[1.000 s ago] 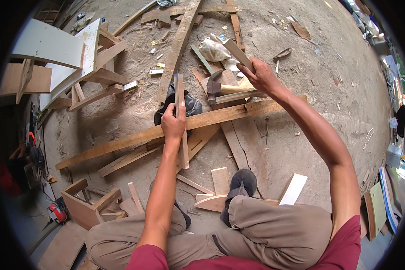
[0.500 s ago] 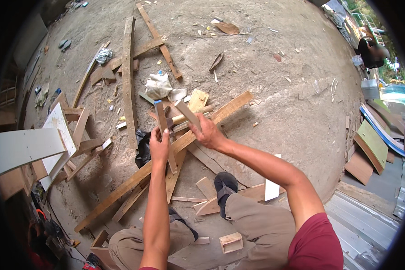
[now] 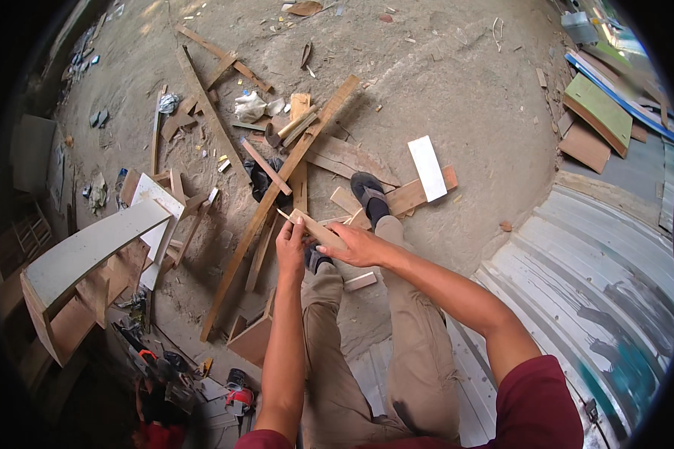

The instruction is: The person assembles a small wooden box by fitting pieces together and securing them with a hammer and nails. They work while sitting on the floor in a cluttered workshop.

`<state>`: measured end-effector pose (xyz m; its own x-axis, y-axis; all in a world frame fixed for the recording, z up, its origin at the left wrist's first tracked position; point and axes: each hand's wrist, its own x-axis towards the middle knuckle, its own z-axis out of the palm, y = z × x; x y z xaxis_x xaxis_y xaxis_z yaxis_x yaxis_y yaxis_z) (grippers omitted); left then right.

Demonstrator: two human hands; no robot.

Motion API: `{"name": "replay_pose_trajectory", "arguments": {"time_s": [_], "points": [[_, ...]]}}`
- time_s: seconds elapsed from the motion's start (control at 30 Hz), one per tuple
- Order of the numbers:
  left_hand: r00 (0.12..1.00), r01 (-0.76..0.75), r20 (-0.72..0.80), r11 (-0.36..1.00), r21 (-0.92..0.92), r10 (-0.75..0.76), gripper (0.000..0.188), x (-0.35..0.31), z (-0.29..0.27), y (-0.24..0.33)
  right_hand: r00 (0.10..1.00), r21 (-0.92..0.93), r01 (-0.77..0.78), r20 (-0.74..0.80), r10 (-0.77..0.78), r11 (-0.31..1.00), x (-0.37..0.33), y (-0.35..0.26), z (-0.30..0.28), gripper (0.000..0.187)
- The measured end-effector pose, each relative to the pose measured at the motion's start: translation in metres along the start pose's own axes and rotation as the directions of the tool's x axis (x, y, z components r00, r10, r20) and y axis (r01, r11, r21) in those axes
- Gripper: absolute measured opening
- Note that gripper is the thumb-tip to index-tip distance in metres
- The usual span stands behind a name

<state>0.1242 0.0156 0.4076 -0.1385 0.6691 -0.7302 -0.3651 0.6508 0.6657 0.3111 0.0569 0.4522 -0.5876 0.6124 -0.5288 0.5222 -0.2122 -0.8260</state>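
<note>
Both my hands hold a short flat wooden board (image 3: 318, 231) in front of my legs. My left hand (image 3: 290, 244) pinches its left end, where a thin pointed sliver shows beside the fingertips. Wrapped round the other end is my right hand (image 3: 357, 246), thumb below. Just beyond the hands, a long wooden beam (image 3: 256, 233) runs diagonally over other scraps. A narrow wooden strip (image 3: 266, 165) lies across a black plastic bag (image 3: 259, 181). Farther off, a hammer (image 3: 273, 135) rests by the beam with its handle pointing right.
A white piece (image 3: 427, 169) lies over a brown board near my shoe. White-topped wooden furniture (image 3: 97, 243) stands at left. A red power tool (image 3: 239, 399) sits at lower left. Corrugated metal sheets (image 3: 569, 299) cover the right side, with stacked panels (image 3: 597, 112) beyond.
My hands have drawn back toward my body and come together on one board. The blue-tipped strip has left my left hand. The view has shifted down and right.
</note>
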Motion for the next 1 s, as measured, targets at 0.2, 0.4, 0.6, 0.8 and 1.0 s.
{"name": "replay_pose_trajectory", "arguments": {"time_s": [0.2,0.4,0.6,0.8,1.0], "points": [[0.976,0.217,-0.065,0.962,0.163,-0.209,0.042,-0.064,-0.037,0.019,0.981,0.179,-0.087,-0.154,0.115,0.980,-0.091,-0.026,0.068,0.055],[0.948,0.305,-0.171,0.919,0.251,-0.268,0.039,-0.107,-0.068,-0.014,0.932,0.356,-0.100,-0.293,0.213,0.929,-0.160,-0.014,0.139,0.048],[0.939,0.343,-0.084,0.894,0.290,-0.333,0.035,-0.141,-0.023,-0.081,0.912,0.568,-0.160,-0.229,0.341,0.808,-0.221,0.024,0.144,0.040],[0.954,0.250,0.037,0.858,0.449,-0.297,0.036,-0.139,0.042,-0.159,0.524,0.628,-0.225,-0.567,0.636,0.745,-0.226,0.238,0.179,0.033],[0.923,0.320,0.004,0.775,0.544,-0.384,0.035,-0.132,0.049,-0.244,0.056,0.459,-0.875,-0.222,0.973,0.155,-0.247,0.430,0.248,0.095]]}}
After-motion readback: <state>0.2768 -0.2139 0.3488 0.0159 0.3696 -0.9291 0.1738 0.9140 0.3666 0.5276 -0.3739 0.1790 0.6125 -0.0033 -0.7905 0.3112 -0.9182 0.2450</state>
